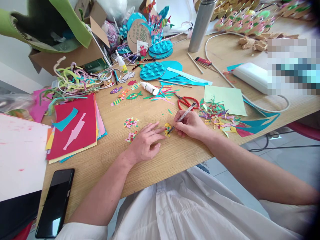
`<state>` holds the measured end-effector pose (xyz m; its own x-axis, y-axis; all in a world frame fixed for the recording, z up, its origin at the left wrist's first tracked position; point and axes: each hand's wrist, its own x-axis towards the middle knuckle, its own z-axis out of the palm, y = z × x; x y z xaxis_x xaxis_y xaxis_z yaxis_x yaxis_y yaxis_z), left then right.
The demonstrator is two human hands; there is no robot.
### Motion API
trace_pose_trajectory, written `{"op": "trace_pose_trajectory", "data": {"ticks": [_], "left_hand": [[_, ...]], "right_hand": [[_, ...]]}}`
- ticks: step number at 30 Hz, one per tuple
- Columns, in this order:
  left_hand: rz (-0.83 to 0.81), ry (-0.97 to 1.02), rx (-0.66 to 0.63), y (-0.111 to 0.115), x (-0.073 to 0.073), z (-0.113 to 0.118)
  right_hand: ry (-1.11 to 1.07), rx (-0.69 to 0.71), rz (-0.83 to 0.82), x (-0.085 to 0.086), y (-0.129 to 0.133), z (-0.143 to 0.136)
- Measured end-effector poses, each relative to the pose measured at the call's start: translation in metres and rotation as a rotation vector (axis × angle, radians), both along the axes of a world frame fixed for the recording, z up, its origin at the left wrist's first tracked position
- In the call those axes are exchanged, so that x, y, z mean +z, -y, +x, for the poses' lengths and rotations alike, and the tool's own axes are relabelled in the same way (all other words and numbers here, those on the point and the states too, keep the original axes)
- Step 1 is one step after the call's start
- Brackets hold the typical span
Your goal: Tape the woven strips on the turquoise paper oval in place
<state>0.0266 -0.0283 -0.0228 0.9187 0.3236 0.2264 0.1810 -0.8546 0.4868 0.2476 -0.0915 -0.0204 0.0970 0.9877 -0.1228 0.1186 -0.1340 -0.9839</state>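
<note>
On the wooden table point(117, 180), a small yellow paper fish point(167, 128) with green marks lies between my two hands. My right hand point(188, 125) grips a slim grey-white pen point(184, 116), its dark tip touching or just over the fish. My left hand point(145, 141) rests palm down with fingers spread, the fingertips at the fish's left edge. Beside it are small piles of paper dots point(130, 122), partly covered by that hand. Farther up lie several decorated paper fish, including a green one point(134, 95), near a white glue bottle point(150, 88).
Red-handled scissors point(188, 102) and paper scraps point(217, 113) lie by my right hand. Coloured paper sheets point(75, 133) and a phone point(55, 203) are at left. Blue egg-carton discs point(152, 70), a metal flask point(201, 26) and a white power strip point(253, 78) with its cable stand farther back.
</note>
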Motion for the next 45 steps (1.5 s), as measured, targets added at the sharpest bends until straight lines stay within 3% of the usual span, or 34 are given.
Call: {"op": "trace_pose_trajectory", "data": {"ticks": [12,19,23,33,39,45], "left_hand": [[0.006,0.005,-0.005,-0.001,-0.003,0.0],[0.001,0.003,-0.008,-0.001,-0.002,-0.001],[-0.02,0.02,0.007,0.0,-0.001,-0.002],[-0.092,0.099,0.119,0.002,-0.004,-0.004],[-0.101,0.114,0.131,0.001,-0.004,-0.004],[-0.092,0.12,0.123,0.001,-0.004,-0.003]], "right_hand": [[-0.035,-0.016,0.026,-0.001,0.0,0.0],[-0.183,-0.238,0.177,0.006,0.003,-0.001],[-0.112,-0.327,0.285,0.007,0.005,-0.003],[0.645,-0.153,0.309,-0.004,0.007,-0.003],[0.7,-0.025,0.235,0.004,0.004,-0.012],[0.733,0.001,0.185,0.004,-0.002,-0.02]]}}
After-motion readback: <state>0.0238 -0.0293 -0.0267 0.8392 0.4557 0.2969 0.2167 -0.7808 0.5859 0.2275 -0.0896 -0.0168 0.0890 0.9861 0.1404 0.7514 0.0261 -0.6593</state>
